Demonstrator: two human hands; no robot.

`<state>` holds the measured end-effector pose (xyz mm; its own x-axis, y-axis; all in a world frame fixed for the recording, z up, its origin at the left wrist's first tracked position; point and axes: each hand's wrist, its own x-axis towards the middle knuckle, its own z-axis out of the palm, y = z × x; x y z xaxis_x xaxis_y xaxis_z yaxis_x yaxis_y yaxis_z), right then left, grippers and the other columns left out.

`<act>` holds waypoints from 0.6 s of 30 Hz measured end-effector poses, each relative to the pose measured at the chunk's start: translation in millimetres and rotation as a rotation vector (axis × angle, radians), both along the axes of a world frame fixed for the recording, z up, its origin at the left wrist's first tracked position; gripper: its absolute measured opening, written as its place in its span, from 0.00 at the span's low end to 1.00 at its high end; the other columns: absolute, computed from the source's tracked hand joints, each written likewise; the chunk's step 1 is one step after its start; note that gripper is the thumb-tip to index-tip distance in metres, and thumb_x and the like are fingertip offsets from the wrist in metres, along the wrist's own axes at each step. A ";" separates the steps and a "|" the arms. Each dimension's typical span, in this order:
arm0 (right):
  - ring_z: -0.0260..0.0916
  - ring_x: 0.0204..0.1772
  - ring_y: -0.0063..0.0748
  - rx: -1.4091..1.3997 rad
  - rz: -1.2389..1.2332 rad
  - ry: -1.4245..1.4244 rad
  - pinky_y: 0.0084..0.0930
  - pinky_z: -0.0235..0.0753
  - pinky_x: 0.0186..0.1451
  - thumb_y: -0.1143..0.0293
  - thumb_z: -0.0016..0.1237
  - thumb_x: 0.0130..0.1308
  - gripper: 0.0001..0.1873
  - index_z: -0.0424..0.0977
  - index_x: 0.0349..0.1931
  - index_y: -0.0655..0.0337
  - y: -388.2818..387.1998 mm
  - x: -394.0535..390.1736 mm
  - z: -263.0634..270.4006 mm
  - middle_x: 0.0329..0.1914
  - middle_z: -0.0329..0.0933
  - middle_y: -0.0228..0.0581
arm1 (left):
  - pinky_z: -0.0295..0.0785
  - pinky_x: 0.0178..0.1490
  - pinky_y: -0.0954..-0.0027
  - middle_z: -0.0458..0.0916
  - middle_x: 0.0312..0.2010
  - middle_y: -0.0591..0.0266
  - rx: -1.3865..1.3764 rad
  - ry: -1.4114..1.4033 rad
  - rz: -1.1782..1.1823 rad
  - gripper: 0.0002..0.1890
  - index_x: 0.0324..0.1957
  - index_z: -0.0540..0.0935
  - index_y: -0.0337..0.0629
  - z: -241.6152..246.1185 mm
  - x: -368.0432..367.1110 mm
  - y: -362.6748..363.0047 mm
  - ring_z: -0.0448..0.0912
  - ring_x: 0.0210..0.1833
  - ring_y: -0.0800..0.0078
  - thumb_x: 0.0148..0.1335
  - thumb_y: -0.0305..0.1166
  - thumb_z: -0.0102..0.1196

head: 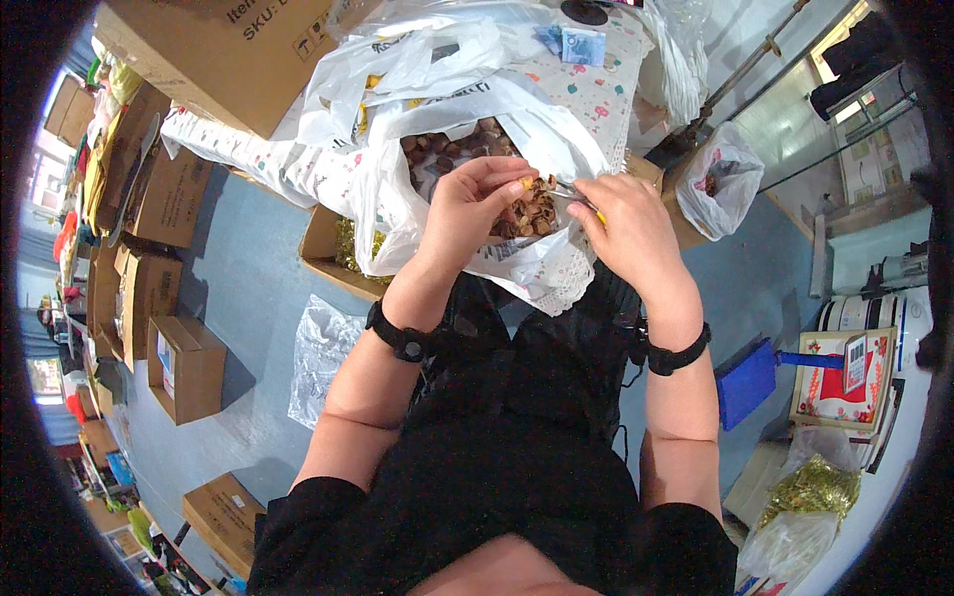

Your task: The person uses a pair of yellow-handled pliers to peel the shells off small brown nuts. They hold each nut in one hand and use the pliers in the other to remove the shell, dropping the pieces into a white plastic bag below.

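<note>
My left hand (477, 197) pinches a small yellow piece (528, 182), perhaps a nut kernel, between thumb and fingertips. Just to its right, my right hand (622, 216) grips a small metal hand tool (570, 194) with a yellow part on its handle; its tip lies close to the yellow piece. The tool's exact kind is unclear. Beneath both hands is an open white plastic bag (387, 164) on the table. Dark brown rounded nuts (447, 149) lie at the bag's far side, and broken brown shells (533, 216) lie nearer, below my fingers.
A patterned cloth covers the table (604, 93), with banknotes (583, 47) at the back. A large cardboard box (216, 59) stands back left. An open box with gold tinsel (346, 249) sits below the table's left edge. A white-lined bin (719, 182) stands at right.
</note>
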<state>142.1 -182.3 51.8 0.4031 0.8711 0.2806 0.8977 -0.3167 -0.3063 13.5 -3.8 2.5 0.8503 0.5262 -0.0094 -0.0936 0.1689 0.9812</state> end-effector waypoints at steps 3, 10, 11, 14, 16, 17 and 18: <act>0.78 0.51 0.48 -0.027 -0.023 -0.032 0.44 0.73 0.58 0.63 0.57 0.66 0.12 0.81 0.44 0.61 1.4 -4.1 -0.7 0.41 0.82 0.44 | 0.74 0.37 0.81 0.88 0.44 0.63 0.025 -0.015 -0.055 0.12 0.54 0.84 0.35 3.2 -1.2 -1.1 0.80 0.37 0.85 0.70 0.23 0.61; 0.78 0.53 0.45 -0.088 -0.001 -0.084 0.42 0.71 0.61 0.64 0.59 0.64 0.12 0.81 0.44 0.61 3.7 -11.8 0.5 0.40 0.82 0.42 | 0.74 0.39 0.78 0.88 0.39 0.68 0.258 -0.029 -0.099 0.09 0.48 0.88 0.35 -2.5 -0.7 -8.7 0.78 0.35 0.84 0.66 0.22 0.63; 0.77 0.53 0.45 -0.084 0.024 -0.086 0.42 0.71 0.61 0.64 0.59 0.64 0.13 0.81 0.44 0.61 3.5 -11.9 1.0 0.41 0.82 0.42 | 0.74 0.38 0.78 0.88 0.38 0.67 0.315 0.004 -0.075 0.09 0.48 0.88 0.36 -3.8 -1.4 -8.4 0.77 0.34 0.84 0.66 0.22 0.64; 0.77 0.54 0.45 -0.079 0.015 -0.089 0.42 0.71 0.61 0.64 0.59 0.65 0.14 0.82 0.46 0.61 1.1 -12.0 1.2 0.42 0.82 0.42 | 0.74 0.37 0.77 0.88 0.36 0.65 0.461 0.080 -0.008 0.10 0.47 0.88 0.38 -6.9 -2.4 -8.5 0.77 0.33 0.84 0.63 0.22 0.66; 0.77 0.54 0.45 -0.029 0.003 -0.108 0.42 0.71 0.61 0.63 0.59 0.65 0.14 0.82 0.47 0.61 -1.4 -11.6 1.6 0.42 0.82 0.42 | 0.74 0.37 0.77 0.87 0.33 0.65 0.530 0.101 0.042 0.11 0.47 0.89 0.39 -7.0 -1.6 -6.3 0.76 0.32 0.85 0.62 0.22 0.67; 0.77 0.54 0.45 -0.015 -0.008 -0.107 0.42 0.71 0.61 0.63 0.59 0.65 0.15 0.82 0.48 0.61 -2.1 -11.7 1.6 0.42 0.82 0.42 | 0.74 0.37 0.77 0.87 0.33 0.65 0.487 0.084 0.034 0.11 0.47 0.88 0.39 -6.6 -1.7 -5.2 0.77 0.32 0.85 0.62 0.22 0.68; 0.77 0.54 0.45 0.018 0.003 -0.102 0.42 0.71 0.61 0.63 0.58 0.66 0.15 0.82 0.48 0.61 -2.6 -12.0 1.4 0.42 0.82 0.42 | 0.74 0.37 0.78 0.87 0.33 0.66 0.445 0.067 0.025 0.11 0.47 0.88 0.39 -6.0 -2.0 -4.1 0.77 0.33 0.85 0.62 0.22 0.68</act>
<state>130.2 -184.9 53.1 0.3691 0.8665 0.3360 0.9254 -0.3094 -0.2187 11.5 -7.9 -3.5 0.8426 0.5117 0.1679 -0.0265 -0.2720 0.9619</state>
